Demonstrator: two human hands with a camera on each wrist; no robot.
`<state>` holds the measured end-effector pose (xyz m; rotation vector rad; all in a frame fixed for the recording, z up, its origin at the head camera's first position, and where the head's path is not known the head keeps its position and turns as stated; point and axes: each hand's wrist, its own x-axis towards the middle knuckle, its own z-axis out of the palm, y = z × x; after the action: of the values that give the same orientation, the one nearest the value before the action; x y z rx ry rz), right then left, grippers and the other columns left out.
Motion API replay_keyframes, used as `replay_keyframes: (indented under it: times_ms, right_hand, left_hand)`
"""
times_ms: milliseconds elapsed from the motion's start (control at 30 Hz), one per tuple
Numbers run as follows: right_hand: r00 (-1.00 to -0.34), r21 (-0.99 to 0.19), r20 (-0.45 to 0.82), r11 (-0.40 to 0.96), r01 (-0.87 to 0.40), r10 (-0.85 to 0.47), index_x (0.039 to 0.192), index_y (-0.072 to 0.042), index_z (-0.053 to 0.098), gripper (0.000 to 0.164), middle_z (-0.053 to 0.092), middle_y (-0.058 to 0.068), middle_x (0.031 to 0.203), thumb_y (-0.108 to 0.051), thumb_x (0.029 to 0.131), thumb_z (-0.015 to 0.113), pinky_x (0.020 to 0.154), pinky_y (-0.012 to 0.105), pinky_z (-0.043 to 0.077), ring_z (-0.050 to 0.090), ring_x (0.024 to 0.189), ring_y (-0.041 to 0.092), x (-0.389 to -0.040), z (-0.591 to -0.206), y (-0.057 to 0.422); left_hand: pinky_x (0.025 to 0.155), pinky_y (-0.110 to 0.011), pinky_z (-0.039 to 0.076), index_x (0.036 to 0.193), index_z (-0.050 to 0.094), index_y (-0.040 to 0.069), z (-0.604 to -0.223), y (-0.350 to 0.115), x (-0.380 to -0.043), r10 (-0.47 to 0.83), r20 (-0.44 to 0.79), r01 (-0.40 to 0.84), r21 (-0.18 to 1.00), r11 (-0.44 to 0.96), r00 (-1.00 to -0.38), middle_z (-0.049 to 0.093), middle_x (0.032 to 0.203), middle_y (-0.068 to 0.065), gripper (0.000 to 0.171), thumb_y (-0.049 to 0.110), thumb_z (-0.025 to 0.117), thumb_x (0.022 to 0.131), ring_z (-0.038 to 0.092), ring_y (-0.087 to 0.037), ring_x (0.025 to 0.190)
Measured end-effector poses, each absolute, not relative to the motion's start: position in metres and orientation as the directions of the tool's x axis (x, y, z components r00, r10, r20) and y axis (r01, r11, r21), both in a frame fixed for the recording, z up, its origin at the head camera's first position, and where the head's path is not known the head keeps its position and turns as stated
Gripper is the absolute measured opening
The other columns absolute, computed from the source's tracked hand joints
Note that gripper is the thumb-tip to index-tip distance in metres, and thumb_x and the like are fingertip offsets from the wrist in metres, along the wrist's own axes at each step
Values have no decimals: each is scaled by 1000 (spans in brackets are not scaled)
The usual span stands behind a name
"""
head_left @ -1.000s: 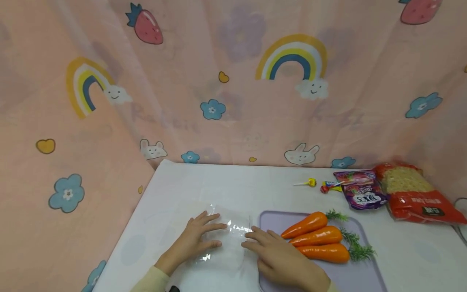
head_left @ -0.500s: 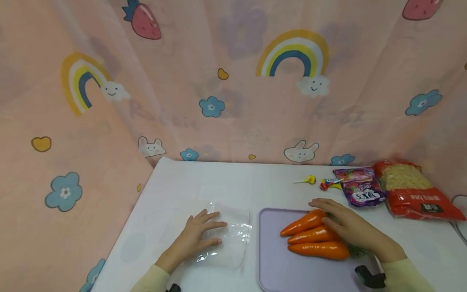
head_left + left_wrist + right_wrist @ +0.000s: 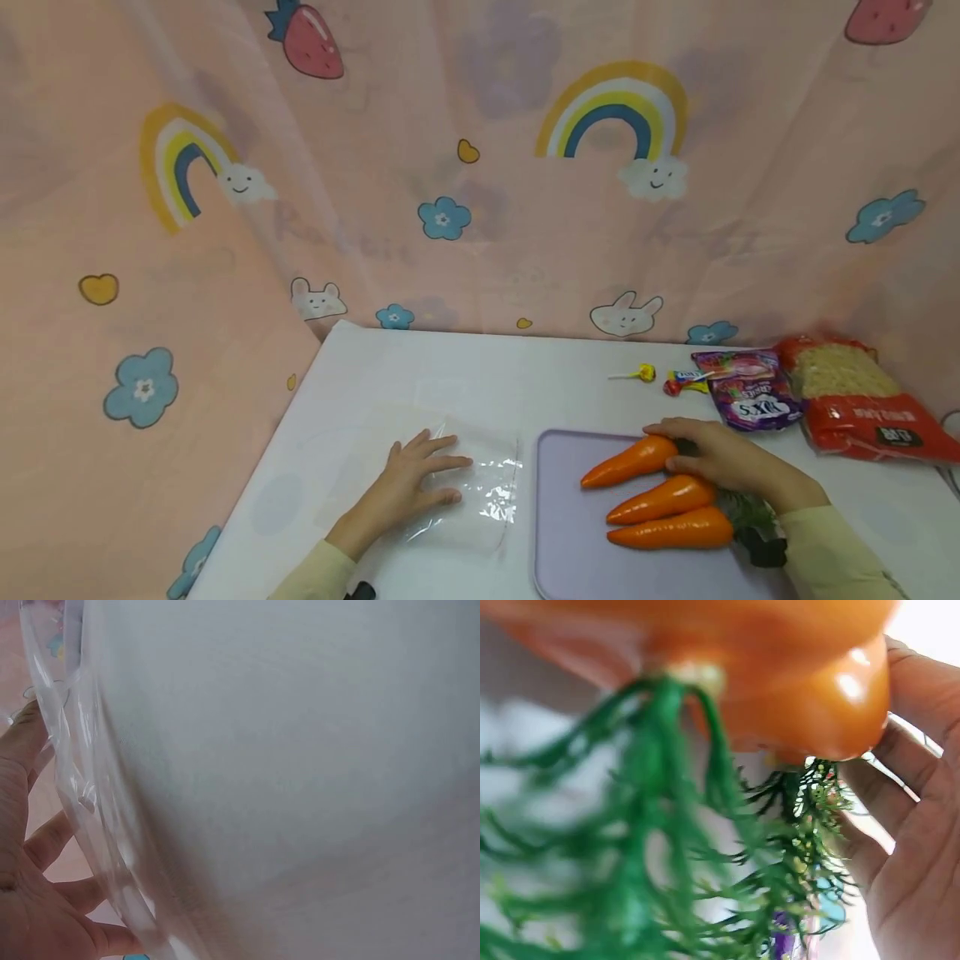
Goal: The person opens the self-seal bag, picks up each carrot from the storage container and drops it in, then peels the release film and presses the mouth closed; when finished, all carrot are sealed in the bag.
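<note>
My left hand (image 3: 405, 487), fingers spread, rests on a clear plastic bag (image 3: 498, 492) lying on the white table. In the left wrist view the crinkled bag (image 3: 90, 772) runs along the fingers. On a lilac tray (image 3: 566, 550) lie orange carrots with green tops. The farthest carrot (image 3: 626, 463) has its thick end between the thumb and fingers of my right hand (image 3: 723, 454), which grips it. The middle carrot (image 3: 663, 498) and the nearest carrot (image 3: 675, 530) lie close together beside it. In the right wrist view, leafy greens (image 3: 645, 795) hang in front of the hand.
Behind the tray are a yellow lollipop (image 3: 645, 372), small wrapped sweets (image 3: 684, 382) and a purple candy packet (image 3: 757, 404). A red bag of noodles (image 3: 862, 408) stands at the right. A pink patterned curtain (image 3: 495, 250) borders the table at the back and left.
My right hand has left the bag's right edge and moved right to the carrots' leafy ends, taking hold of the farthest one. The carrots have shifted slightly apart. My left hand stays on the bag.
</note>
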<state>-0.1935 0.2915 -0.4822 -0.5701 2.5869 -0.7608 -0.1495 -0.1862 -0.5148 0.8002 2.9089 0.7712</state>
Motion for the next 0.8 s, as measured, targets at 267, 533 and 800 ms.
replay_keyframes:
  times_ms: [267,533,800]
  right_hand:
    - [-854,-599,-166,738,-310,-493,122,-24,59,39,58,-3,122,-25,85,71,94,56,42,53,113,26,-191,-480,291]
    - [-875,-547,-9,735,-401,-483,115,-32,62,40,56,-12,119,-30,79,77,91,50,47,55,109,18,-187,-471,289]
    - [-845,-543,91,685,-485,-526,117,-35,61,44,54,-18,115,-32,77,78,83,34,53,57,100,6,-168,-452,257]
  left_hand:
    - [93,-79,15,122,59,45,-515,-186,-149,483,95,468,462,753,-870,47,140,2,46,50,70,77,29,-42,134]
    - [96,-77,13,122,59,46,-516,-186,-150,476,59,446,465,765,-877,45,142,4,45,51,69,78,26,-40,136]
    - [95,-78,13,122,60,43,-514,-185,-149,481,74,456,468,757,-874,45,141,3,45,48,70,79,27,-41,135]
